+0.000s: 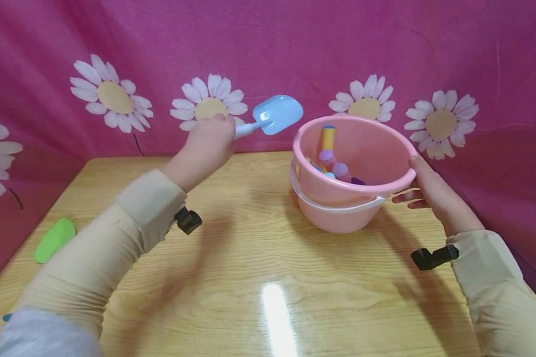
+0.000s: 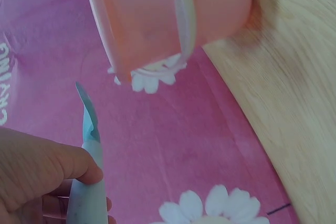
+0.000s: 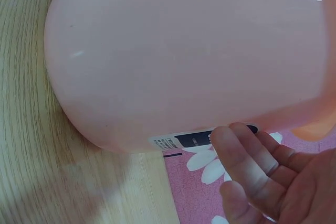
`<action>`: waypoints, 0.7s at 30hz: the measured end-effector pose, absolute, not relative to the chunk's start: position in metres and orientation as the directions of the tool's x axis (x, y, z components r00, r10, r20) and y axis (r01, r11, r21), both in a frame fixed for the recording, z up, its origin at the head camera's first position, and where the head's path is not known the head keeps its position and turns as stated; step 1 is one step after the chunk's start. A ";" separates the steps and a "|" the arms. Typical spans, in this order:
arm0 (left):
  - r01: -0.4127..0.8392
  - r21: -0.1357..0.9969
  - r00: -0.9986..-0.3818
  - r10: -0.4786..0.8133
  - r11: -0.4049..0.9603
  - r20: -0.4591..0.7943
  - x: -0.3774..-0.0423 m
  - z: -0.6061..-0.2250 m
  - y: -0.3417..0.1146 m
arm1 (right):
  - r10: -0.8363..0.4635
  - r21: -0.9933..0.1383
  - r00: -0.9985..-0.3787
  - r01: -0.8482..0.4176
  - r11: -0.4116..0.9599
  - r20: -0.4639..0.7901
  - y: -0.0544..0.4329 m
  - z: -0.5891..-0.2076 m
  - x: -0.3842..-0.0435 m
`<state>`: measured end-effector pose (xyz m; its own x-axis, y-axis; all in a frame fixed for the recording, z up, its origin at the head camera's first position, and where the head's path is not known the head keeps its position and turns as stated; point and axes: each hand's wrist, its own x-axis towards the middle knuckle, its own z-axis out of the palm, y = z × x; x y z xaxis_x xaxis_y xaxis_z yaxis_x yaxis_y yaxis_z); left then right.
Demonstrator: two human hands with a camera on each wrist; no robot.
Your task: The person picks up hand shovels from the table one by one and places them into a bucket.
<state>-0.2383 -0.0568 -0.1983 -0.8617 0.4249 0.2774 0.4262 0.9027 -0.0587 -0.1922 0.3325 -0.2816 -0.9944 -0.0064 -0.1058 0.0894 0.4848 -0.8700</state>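
In the head view my left hand point(image 1: 212, 141) grips the pale handle of a light blue toy shovel point(image 1: 279, 114), its blade raised to the left of the pink bucket point(image 1: 339, 218). The left wrist view shows the thumb pressed along the shovel handle point(image 2: 86, 203). Inside the bucket are a yellow cylinder point(image 1: 328, 139), purple cylinders point(image 1: 341, 171) and other small pieces, partly hidden by the wall. My right hand point(image 1: 437, 193) rests at the bucket's right rim, thumb on the edge. Its loosely bent fingers point(image 3: 247, 156) lie by the outer wall.
A white bucket handle point(image 1: 339, 209) hangs down in front. On the wooden table point(image 1: 250, 248) a green piece point(image 1: 55, 240) lies at the far left, and a blue tip point(image 1: 7, 317) shows beside the left sleeve. Behind the table hangs a pink flowered cloth point(image 1: 286, 49).
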 end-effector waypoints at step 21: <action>0.560 -0.161 -0.775 0.583 0.813 0.243 -0.239 -0.190 0.004 | -0.010 -0.851 -0.994 0.085 0.519 -0.106 0.331 -0.281 -0.192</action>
